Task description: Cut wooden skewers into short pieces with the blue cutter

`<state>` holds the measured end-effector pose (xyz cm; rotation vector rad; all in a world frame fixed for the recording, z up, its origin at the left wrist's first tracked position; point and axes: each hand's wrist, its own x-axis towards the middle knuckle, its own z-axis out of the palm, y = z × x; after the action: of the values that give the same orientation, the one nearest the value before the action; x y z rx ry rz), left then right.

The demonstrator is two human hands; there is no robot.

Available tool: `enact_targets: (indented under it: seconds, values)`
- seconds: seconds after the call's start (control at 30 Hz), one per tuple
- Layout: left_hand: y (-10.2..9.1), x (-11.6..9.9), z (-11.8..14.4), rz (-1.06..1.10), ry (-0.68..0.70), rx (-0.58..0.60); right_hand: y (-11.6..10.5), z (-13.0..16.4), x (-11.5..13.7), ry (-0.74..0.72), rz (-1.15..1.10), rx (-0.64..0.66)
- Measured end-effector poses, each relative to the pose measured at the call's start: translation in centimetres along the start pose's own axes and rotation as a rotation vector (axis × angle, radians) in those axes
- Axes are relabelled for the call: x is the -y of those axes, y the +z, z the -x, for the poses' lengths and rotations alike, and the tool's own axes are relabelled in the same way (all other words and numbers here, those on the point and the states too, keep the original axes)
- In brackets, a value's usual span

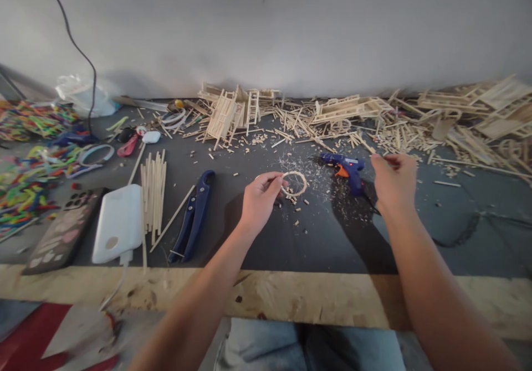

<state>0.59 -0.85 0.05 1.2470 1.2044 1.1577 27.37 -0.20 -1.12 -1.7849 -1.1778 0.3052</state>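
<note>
Open dark bench (pixel 316 243) between two forearms, only small wood chips there. Left side blocked: blue cutter (pixel 192 216), stick bundle (pixel 153 194), white power bank (pixel 118 224), phone (pixel 62 232). Glue gun (pixel 347 170) lies between hands. Back edge crowded with stick pile (pixel 374 116). Right front corner free except black cable (pixel 465 232).

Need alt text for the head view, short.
A person's left hand pinches a small wooden ring over a dark mat, while the right hand reaches beside a blue glue gun. Wooden sticks, blue cutters and stick-built models lie around.
</note>
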Motion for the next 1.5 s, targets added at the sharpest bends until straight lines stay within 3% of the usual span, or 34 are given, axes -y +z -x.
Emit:
enact_targets:
  seconds: [0.03, 0.07, 0.13, 0.2, 0.3, 0.37, 1.5]
  values:
    - [0.0, 0.0, 0.1, -0.013, 0.002, 0.009, 0.1, 0.4, 0.8, 0.045, -0.096, -0.103]
    - [0.0, -0.1, 0.1, -0.032, 0.008, 0.025, 0.2, 0.9, 1.7, 0.077, -0.236, -0.117]
    - [0.0, -0.2, 0.3, -0.089, 0.026, 0.064, 0.6, 2.3, 3.8, 0.083, -0.419, 0.148]
    - [0.0, -0.3, 0.4, -0.147, 0.04, 0.089, 1.1, 3.9, 5.7, 0.043, -0.425, 0.363]
    - [0.1, -0.4, 0.5, -0.183, 0.038, 0.091, 1.9, 5.6, 7.4, 0.012, -0.423, 0.544]
    - [0.1, -0.3, 0.5, -0.187, 0.037, 0.094, 2.3, 6.1, 7.7, 0.021, -0.408, 0.592]
    - [0.1, -0.2, 0.7, -0.315, 0.074, 0.135, 3.0, 6.3, 6.8, 0.052, -0.399, 0.615]
